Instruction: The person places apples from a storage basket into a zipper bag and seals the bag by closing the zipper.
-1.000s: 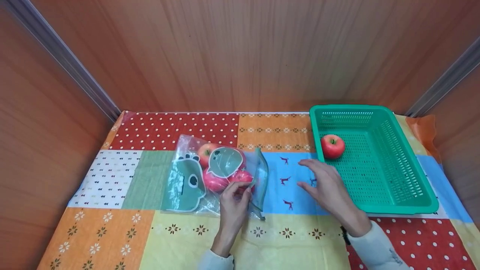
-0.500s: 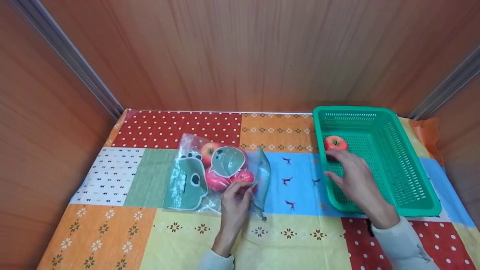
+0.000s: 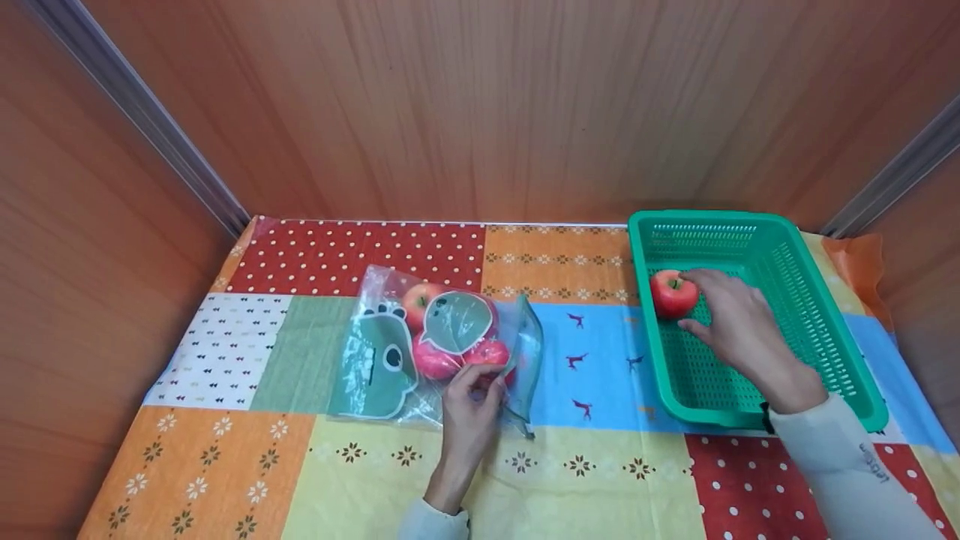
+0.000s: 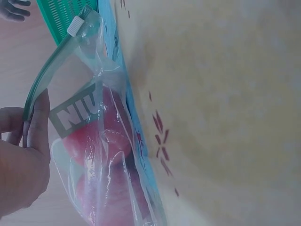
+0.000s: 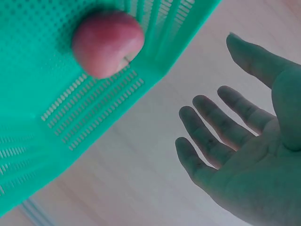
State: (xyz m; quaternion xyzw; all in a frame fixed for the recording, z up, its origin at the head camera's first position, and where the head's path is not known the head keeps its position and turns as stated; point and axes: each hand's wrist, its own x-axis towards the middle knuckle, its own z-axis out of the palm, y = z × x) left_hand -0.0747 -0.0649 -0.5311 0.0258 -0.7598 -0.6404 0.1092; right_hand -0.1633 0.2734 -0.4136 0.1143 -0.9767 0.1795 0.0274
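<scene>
My left hand [image 3: 471, 409] pinches the green zip edge of a clear plastic zip bag [image 3: 386, 367] with green cartoon prints. Several red apples [image 3: 436, 360] lie inside it. From the left wrist view, thumb and fingers [image 4: 40, 122] grip the zip strip, and a white slider [image 4: 75, 26] sits farther along it. Over the green basket [image 3: 757, 397] my right hand [image 3: 742, 319] reaches with fingers spread, beside a lone red apple [image 3: 673, 295] at the basket's left side. In the right wrist view that apple [image 5: 108, 44] is apart from the straight fingers [image 5: 211, 146].
A patchwork cloth [image 3: 577, 472] covers the table. Wood-grain panels [image 3: 450, 112] rise behind and on both sides. An orange flap [image 3: 859, 274] lies right of the basket.
My right hand has moved right from the blue cloth patch, over the basket's left rim, to beside the lone apple. The left hand keeps its pinch on the bag.
</scene>
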